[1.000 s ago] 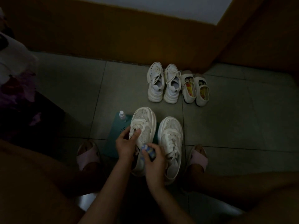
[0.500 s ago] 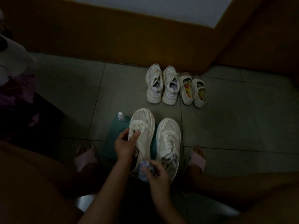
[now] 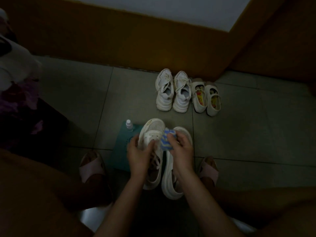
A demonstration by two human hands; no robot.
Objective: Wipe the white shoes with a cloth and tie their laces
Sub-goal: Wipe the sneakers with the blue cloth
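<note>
Two white lace-up shoes stand side by side on the floor between my feet. My left hand (image 3: 138,151) grips the left white shoe (image 3: 152,129) at its laces and tongue. My right hand (image 3: 179,146) holds a bunched blue and white cloth (image 3: 166,140) against the inner side of that shoe, near its front. The right white shoe (image 3: 170,178) lies partly under my right hand and wrist. The laces of the left shoe hang loose below my left hand.
A small spray bottle (image 3: 129,125) stands on a teal mat (image 3: 120,151) left of the shoes. Another white sneaker pair (image 3: 171,93) and small strapped shoes (image 3: 206,98) sit by the orange wall. My slippered feet (image 3: 91,166) flank the shoes. Dark furniture stands at left.
My right hand has carried the cloth from the heel end of the left shoe forward to near its toe. My left hand keeps its hold on the shoe.
</note>
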